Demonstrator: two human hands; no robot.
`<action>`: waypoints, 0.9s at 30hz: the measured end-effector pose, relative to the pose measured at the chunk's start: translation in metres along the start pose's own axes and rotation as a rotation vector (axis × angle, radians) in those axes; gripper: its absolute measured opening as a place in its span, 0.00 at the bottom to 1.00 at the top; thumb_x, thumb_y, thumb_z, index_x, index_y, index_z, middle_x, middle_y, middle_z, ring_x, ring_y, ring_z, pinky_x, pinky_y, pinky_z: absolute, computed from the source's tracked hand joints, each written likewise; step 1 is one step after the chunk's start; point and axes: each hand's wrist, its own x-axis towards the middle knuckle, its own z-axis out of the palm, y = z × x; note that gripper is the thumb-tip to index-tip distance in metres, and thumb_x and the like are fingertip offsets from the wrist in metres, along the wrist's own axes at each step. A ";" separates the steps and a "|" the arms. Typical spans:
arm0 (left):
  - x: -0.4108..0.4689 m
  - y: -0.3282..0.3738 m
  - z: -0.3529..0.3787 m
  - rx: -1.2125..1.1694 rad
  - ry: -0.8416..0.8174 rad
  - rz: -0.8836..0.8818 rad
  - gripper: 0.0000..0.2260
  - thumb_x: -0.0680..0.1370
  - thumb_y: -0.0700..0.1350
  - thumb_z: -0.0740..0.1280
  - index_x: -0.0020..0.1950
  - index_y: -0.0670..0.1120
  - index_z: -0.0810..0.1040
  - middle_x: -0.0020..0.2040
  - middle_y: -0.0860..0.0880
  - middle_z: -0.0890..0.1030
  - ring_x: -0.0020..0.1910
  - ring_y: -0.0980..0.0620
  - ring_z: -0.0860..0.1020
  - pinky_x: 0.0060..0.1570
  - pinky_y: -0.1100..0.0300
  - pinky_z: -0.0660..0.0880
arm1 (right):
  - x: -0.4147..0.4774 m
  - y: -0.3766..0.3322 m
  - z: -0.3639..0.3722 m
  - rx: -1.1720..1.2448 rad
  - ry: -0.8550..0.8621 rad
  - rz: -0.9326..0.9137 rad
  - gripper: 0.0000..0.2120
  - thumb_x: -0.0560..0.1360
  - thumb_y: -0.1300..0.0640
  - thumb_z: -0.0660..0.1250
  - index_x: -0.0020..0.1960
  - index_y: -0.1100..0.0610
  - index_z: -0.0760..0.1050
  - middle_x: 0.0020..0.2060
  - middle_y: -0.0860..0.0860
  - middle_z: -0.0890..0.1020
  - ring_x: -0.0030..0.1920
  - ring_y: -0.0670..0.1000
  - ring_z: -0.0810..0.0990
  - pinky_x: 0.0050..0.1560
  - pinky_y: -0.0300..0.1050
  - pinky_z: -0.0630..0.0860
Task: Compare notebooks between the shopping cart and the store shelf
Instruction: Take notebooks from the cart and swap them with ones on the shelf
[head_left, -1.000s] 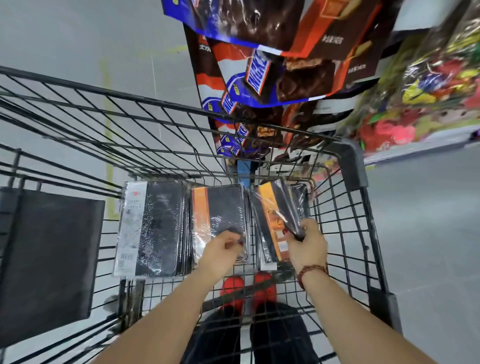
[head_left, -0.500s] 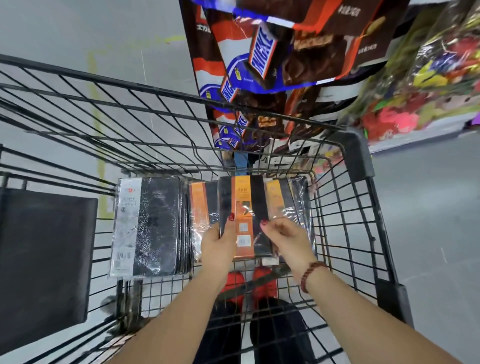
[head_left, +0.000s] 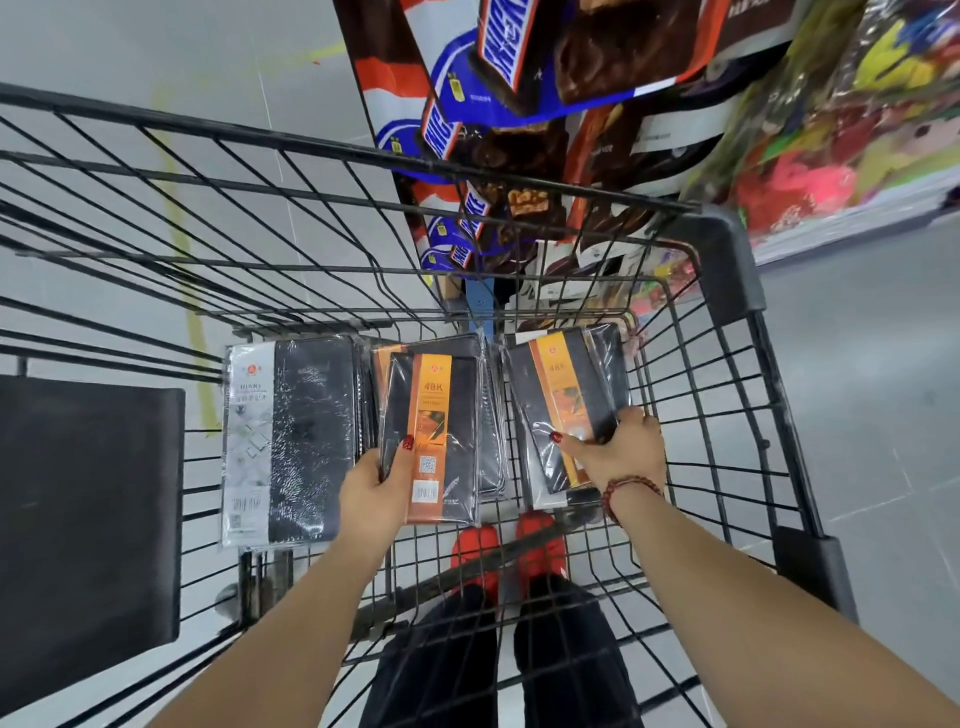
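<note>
A black wire shopping cart (head_left: 363, 150) fills most of the view, its thin rods forming an open grid with a chunky plastic corner at two o'clock. Beyond its far rim at twelve o'clock hangs a glossy chocolate-bar display (head_left: 519, 78), and crinkly bright sweet bags (head_left: 857, 130) sit at one o'clock. A flat matte black panel (head_left: 88, 519) leans inside the cart at nine o'clock. On the cart floor near the centre lie shrink-wrapped notebooks. A white-banded stack (head_left: 296, 441) lies toward nine o'clock, shiny film over dark covers.

Just beside it, the left hand (head_left: 374, 488) grips an orange-banded notebook (head_left: 436, 431), thumb pressed across the front and fingers hidden behind, over more of the same kind. At three o'clock from it, the right hand (head_left: 618, 452) holds a second orange-banded notebook (head_left: 566, 395) tilted leftward, thumb on the cover and fingers curled round its lower corner. Red shoes (head_left: 472, 545) show through the wire at six o'clock. A beaded bracelet (head_left: 628, 488) circles the right wrist.
</note>
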 end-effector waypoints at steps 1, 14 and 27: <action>-0.001 0.000 0.000 0.013 -0.006 0.004 0.19 0.79 0.53 0.63 0.32 0.47 0.63 0.28 0.51 0.68 0.28 0.52 0.66 0.31 0.58 0.63 | 0.000 0.001 -0.002 0.008 -0.005 0.003 0.32 0.62 0.39 0.75 0.54 0.59 0.72 0.52 0.57 0.77 0.52 0.58 0.77 0.47 0.51 0.79; -0.043 0.036 -0.017 0.027 0.054 0.043 0.14 0.78 0.54 0.63 0.42 0.44 0.78 0.40 0.40 0.83 0.39 0.41 0.80 0.43 0.47 0.78 | -0.046 -0.020 -0.053 0.195 0.055 -0.182 0.10 0.75 0.56 0.66 0.54 0.57 0.68 0.38 0.51 0.76 0.37 0.55 0.76 0.35 0.45 0.73; -0.191 0.132 -0.061 -0.127 -0.081 0.313 0.14 0.78 0.56 0.64 0.50 0.47 0.80 0.42 0.48 0.86 0.43 0.46 0.84 0.47 0.48 0.81 | -0.196 0.023 -0.205 1.069 0.143 -0.195 0.08 0.74 0.64 0.67 0.51 0.62 0.71 0.43 0.60 0.80 0.24 0.51 0.80 0.23 0.45 0.77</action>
